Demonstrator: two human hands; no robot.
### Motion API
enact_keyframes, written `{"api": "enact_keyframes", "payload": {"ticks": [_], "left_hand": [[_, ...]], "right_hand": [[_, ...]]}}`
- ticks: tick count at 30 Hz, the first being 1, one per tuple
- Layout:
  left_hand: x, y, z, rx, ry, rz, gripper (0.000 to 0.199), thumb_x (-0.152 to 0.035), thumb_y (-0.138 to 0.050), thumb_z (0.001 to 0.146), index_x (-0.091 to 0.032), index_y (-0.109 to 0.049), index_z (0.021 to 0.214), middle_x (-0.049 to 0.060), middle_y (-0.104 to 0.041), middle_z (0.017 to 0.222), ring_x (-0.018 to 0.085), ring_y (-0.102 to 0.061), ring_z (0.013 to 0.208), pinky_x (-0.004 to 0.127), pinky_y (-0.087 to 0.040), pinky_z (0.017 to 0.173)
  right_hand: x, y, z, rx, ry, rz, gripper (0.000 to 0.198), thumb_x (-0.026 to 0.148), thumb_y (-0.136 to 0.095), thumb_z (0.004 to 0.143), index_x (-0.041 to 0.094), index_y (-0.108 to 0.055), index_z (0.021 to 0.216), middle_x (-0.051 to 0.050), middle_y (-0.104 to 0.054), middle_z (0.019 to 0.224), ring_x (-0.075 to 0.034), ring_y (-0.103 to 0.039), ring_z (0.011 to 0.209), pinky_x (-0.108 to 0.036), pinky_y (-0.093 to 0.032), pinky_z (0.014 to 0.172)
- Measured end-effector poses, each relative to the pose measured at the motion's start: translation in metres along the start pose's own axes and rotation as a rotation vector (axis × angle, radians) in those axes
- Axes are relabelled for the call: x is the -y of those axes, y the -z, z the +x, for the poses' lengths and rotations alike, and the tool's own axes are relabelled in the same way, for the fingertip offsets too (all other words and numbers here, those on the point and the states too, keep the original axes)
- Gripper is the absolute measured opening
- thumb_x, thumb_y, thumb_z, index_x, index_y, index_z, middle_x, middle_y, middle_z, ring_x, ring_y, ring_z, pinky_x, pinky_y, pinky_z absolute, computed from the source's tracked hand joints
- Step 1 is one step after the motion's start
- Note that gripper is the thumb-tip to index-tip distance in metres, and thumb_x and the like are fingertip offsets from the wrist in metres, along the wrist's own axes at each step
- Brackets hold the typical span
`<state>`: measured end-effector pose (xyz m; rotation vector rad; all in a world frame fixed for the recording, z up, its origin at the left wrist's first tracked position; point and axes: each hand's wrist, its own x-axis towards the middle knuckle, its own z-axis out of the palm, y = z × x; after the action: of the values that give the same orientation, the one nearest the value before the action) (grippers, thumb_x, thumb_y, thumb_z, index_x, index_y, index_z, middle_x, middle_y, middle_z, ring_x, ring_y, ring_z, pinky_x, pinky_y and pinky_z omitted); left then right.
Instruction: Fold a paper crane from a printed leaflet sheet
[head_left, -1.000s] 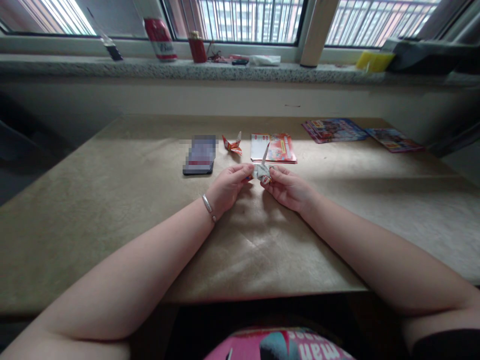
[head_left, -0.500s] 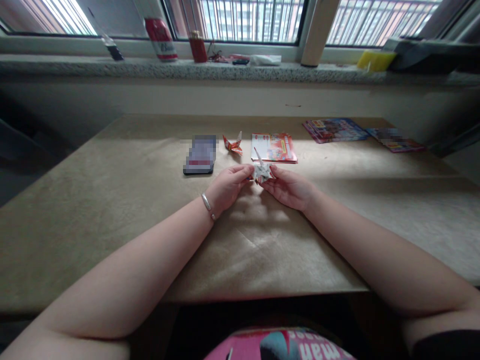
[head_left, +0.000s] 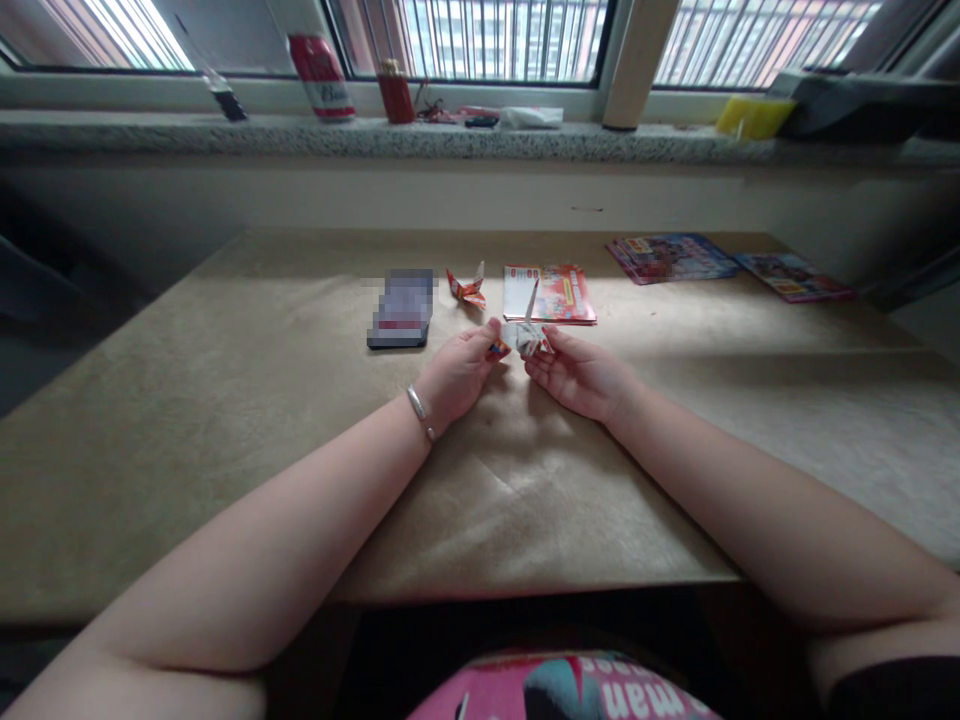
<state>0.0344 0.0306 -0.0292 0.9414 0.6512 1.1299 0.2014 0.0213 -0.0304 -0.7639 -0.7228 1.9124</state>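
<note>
Between my two hands, a little above the table, is a small folded paper crane [head_left: 531, 339], white and red, with a thin pointed tip standing up. My left hand [head_left: 459, 370] pinches its colourful left part between thumb and fingers. On the other side, my right hand [head_left: 577, 372] grips the right part with its thumb on top and fingers beneath. A finished-looking red paper crane [head_left: 466, 288] lies on the table just beyond my left hand. Behind the held paper lies a stack of red and white printed sheets [head_left: 559, 293].
A phone [head_left: 401, 309] lies left of the red crane. Several colourful printed leaflets [head_left: 671, 258] lie at the back right of the table [head_left: 262, 420]. On the granite windowsill [head_left: 465, 146] stand a red can [head_left: 321, 78], a red lighter [head_left: 395, 92] and a yellow object [head_left: 754, 118].
My left hand has drawn slightly away from the middle of the held paper, showing more of its left part. The upright tip now leans right instead of left.
</note>
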Motion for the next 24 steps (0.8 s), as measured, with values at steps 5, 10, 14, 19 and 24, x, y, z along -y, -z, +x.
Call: {"api": "enact_keyframes", "payload": {"ticks": [5, 10, 14, 19, 24], "left_hand": [[0.0014, 0.0029, 0.0019, 0.027, -0.005, -0.021, 0.026, -0.040, -0.074, 0.079, -0.014, -0.070, 0.083, 0.002, -0.070, 0.081, 0.013, -0.063, 0.085, 0.026, -0.045, 0.090], [0.0008, 0.0048, 0.0023, 0.056, 0.042, -0.046, 0.030, -0.043, -0.074, 0.079, -0.015, -0.070, 0.086, 0.003, -0.070, 0.088, 0.014, -0.062, 0.093, 0.026, -0.044, 0.093], [0.0004, 0.0032, 0.0015, 0.072, 0.075, -0.076, 0.029, -0.043, -0.073, 0.080, -0.016, -0.069, 0.089, 0.003, -0.070, 0.095, 0.015, -0.061, 0.100, 0.029, -0.043, 0.097], [-0.0007, 0.0005, 0.0013, 0.006, 0.090, -0.120, 0.019, -0.033, -0.068, 0.086, -0.015, -0.069, 0.086, 0.003, -0.070, 0.092, 0.013, -0.062, 0.091, 0.029, -0.045, 0.095], [-0.0014, -0.0019, 0.0011, -0.012, 0.076, -0.132, 0.016, -0.027, -0.062, 0.090, -0.014, -0.069, 0.085, 0.004, -0.070, 0.087, 0.012, -0.063, 0.088, 0.027, -0.046, 0.092]], "right_hand": [[0.0021, -0.0052, -0.0047, -0.056, -0.026, 0.068, 0.014, 0.027, -0.056, 0.090, 0.021, -0.066, 0.081, 0.001, -0.070, 0.070, -0.012, -0.064, 0.068, -0.025, -0.051, 0.070], [0.0010, -0.0076, -0.0070, -0.035, 0.030, 0.089, 0.016, 0.024, -0.052, 0.093, 0.023, -0.065, 0.085, 0.004, -0.071, 0.077, -0.010, -0.065, 0.074, -0.024, -0.049, 0.074], [-0.0007, -0.0030, -0.0045, 0.012, 0.046, 0.045, 0.010, 0.031, -0.059, 0.090, 0.024, -0.066, 0.088, 0.004, -0.072, 0.081, -0.010, -0.066, 0.081, -0.025, -0.049, 0.079], [-0.0014, -0.0012, -0.0005, -0.014, 0.009, 0.044, 0.016, 0.033, -0.056, 0.092, 0.023, -0.067, 0.087, 0.002, -0.074, 0.083, -0.011, -0.066, 0.082, -0.024, -0.050, 0.081], [-0.0015, -0.0018, 0.0009, -0.012, 0.002, 0.013, 0.018, 0.035, -0.056, 0.092, 0.023, -0.067, 0.085, 0.002, -0.073, 0.077, -0.009, -0.066, 0.078, -0.022, -0.050, 0.077]]}}
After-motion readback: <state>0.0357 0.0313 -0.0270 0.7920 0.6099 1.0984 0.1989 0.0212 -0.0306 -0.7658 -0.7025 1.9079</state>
